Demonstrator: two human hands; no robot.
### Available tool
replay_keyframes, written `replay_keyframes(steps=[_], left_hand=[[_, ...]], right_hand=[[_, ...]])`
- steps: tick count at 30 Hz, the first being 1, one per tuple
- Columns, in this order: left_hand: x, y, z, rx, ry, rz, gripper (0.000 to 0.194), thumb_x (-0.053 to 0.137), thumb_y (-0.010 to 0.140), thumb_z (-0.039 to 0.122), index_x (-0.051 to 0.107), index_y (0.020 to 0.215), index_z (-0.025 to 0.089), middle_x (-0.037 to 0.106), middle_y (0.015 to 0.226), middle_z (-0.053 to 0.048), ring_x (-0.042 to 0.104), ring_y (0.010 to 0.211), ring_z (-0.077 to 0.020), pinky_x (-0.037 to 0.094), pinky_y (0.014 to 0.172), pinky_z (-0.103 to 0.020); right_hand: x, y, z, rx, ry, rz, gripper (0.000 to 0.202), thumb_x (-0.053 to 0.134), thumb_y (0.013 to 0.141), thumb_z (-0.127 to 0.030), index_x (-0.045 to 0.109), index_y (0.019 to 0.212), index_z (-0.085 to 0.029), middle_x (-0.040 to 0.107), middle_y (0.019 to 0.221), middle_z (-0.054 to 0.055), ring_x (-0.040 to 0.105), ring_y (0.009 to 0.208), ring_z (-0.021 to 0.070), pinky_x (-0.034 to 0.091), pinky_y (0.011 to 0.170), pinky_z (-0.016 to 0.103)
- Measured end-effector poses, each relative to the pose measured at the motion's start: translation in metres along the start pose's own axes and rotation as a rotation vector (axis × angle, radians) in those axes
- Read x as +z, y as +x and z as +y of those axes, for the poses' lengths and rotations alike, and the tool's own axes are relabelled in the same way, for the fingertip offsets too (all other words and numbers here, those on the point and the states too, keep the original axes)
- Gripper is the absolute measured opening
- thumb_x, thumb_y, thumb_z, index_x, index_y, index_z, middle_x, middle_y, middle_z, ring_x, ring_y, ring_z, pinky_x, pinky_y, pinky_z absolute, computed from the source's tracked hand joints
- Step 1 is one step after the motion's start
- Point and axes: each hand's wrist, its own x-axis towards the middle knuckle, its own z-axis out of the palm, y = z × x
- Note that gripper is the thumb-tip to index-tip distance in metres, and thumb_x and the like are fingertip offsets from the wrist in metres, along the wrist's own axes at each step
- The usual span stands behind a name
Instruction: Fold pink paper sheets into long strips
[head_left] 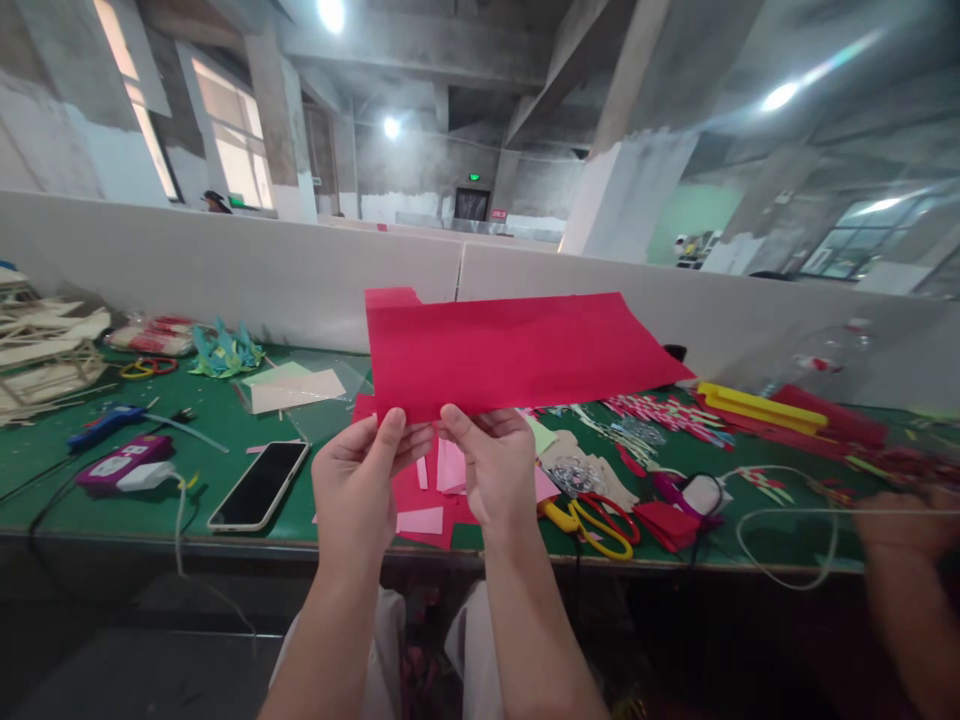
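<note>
A long sheet of red paper [510, 355] is held up above the table's front edge, its left end folded over in a narrow strip. My left hand [367, 465] pinches the bottom edge near the folded end, thumb in front. Close beside it, my right hand [491, 460] grips the same edge between thumb and fingers. Behind and below my hands, pink paper pieces [420, 521] lie on more red paper. Scissors with yellow and red handles [600, 525] rest to the right of my right wrist, near a folded red piece [666, 524].
On the green table [202, 420] lie a phone [260, 486], a purple power strip [124, 465], a blue glue gun [105, 427] and wooden strips at far left. A yellow bar [761, 405] and a plastic bottle [836, 350] stand right. Another person's arm [911, 580] is at far right.
</note>
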Motion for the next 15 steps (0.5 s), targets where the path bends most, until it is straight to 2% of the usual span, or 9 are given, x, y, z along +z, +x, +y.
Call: replay_keyframes(steps=[5,11,15], left_hand=[[-0.0014,0.0007,0.0010,0.004,0.010,-0.021,0.028,0.087,0.061,0.034,0.071,0.070,0.013,0.075,0.065,-0.004,0.073,0.061,-0.0179,0.062,0.064,-0.024],[-0.0022,0.0009,0.0007,0.019,0.052,-0.040,0.026,0.084,0.065,0.036,0.071,0.073,0.014,0.076,0.068,-0.005,0.074,0.065,-0.0205,0.063,0.068,-0.030],[-0.0025,0.0004,0.0006,0.030,0.055,-0.056,0.024,0.082,0.069,0.035,0.071,0.072,0.014,0.076,0.068,-0.005,0.074,0.066,-0.0195,0.063,0.069,-0.028]], right_hand=[[0.0013,0.0004,-0.0019,0.048,0.015,0.006,0.029,0.087,0.054,-0.026,0.071,0.075,-0.015,0.072,0.067,0.001,0.065,0.058,0.0114,0.059,0.062,0.025],[0.0035,0.0014,0.0011,0.012,-0.024,0.023,0.025,0.085,0.057,-0.028,0.069,0.073,-0.015,0.070,0.064,0.000,0.062,0.054,0.0106,0.056,0.059,0.025],[0.0055,0.0016,0.0028,-0.015,-0.011,0.045,0.024,0.084,0.058,-0.026,0.069,0.072,-0.015,0.069,0.063,-0.001,0.060,0.053,0.0095,0.053,0.056,0.023]])
